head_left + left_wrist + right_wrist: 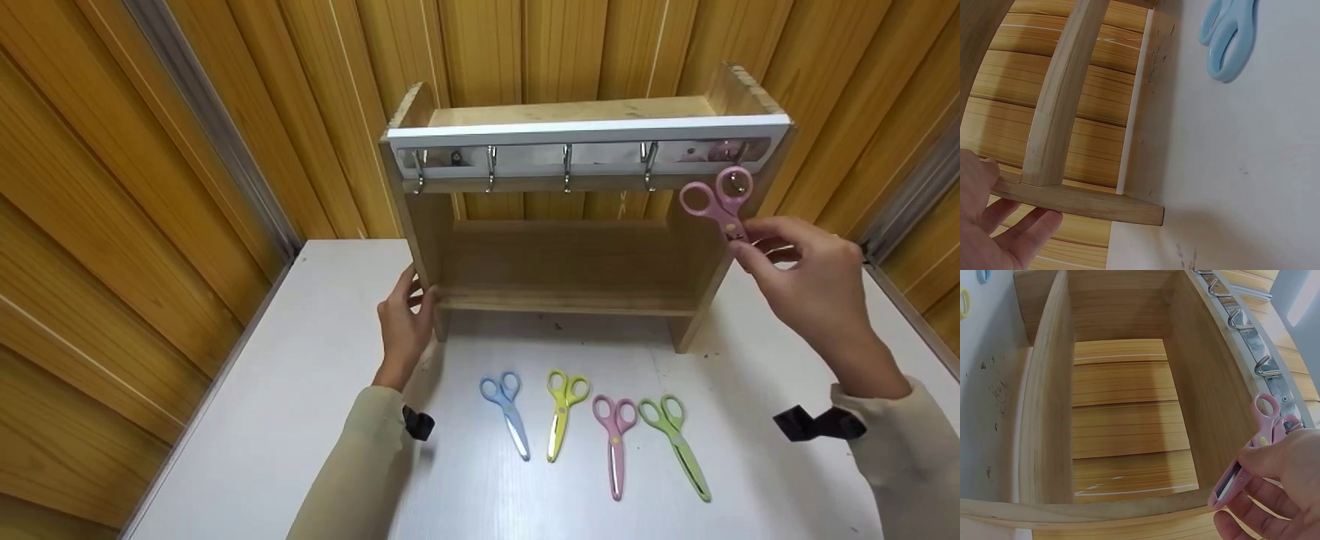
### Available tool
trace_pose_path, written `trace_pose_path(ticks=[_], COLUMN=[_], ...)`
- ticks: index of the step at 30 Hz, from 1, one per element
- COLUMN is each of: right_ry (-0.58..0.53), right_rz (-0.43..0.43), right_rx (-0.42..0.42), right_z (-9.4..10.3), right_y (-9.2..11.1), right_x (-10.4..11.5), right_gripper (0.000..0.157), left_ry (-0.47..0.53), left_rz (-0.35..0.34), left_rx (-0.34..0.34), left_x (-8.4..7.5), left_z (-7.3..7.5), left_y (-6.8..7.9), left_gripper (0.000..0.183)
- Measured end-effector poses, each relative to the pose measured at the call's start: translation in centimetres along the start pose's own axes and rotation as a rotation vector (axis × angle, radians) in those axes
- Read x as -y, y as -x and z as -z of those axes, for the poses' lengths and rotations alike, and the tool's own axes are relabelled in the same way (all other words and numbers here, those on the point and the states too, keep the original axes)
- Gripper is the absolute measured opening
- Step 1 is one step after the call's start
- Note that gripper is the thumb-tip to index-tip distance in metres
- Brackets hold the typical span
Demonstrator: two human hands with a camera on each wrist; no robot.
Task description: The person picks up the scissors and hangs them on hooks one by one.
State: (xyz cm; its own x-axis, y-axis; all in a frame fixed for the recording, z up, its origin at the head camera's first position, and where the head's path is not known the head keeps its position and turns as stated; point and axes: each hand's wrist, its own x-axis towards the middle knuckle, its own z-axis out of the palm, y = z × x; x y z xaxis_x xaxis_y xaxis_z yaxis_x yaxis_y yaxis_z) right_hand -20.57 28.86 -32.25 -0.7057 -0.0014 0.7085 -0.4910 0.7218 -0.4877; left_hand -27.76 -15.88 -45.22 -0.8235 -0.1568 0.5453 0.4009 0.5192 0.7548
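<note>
My right hand (814, 277) pinches a pair of pink scissors (721, 208) by the blades, finger loops upward. In the right wrist view one loop of these scissors (1265, 410) overlaps the end of the metal hook strip (1252, 340), at its rightmost hook. That strip runs along the top front of a small wooden shelf (562, 300), and its other hooks hang bare. My left hand (405, 322) grips the shelf's left side panel (1089, 201), with thumb and fingers on opposite faces.
Before the shelf, on the white table (337, 300), lie blue scissors (510, 412), yellow scissors (559, 412), a second pink pair of scissors (616, 450) and green scissors (679, 442). Behind the shelf stands a wood-panelled wall (300, 112).
</note>
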Motion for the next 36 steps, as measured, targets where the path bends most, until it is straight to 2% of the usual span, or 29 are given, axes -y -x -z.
trace_pose_path(ticks=[7, 13, 27, 36], right_ry=[0.002, 0.000, -0.017, -0.024], right_rz=[-0.033, -0.027, -0.027, -0.072], right_rx=[0.008, -0.002, -0.031, -0.035], right_z=[-0.5, -0.7, -1.0, -1.6], right_y=[0.1, 0.2, 0.6, 1.3], right_x=[-0.6, -1.0, -1.3, -1.3], right_gripper=[0.023, 0.022, 0.018, 0.020], left_ry=[0.006, 0.012, -0.006, 0.000], left_rz=[-0.008, -0.016, 0.005, 0.025], left_rx=[0.000, -0.003, 0.001, 0.005], left_x=[0.1, 0.1, 0.1, -0.1], left_z=[-0.1, -0.1, -0.3, -0.2], left_y=[0.0, 0.0, -0.1, 0.0], left_gripper=[0.049, 0.049, 0.049, 0.050])
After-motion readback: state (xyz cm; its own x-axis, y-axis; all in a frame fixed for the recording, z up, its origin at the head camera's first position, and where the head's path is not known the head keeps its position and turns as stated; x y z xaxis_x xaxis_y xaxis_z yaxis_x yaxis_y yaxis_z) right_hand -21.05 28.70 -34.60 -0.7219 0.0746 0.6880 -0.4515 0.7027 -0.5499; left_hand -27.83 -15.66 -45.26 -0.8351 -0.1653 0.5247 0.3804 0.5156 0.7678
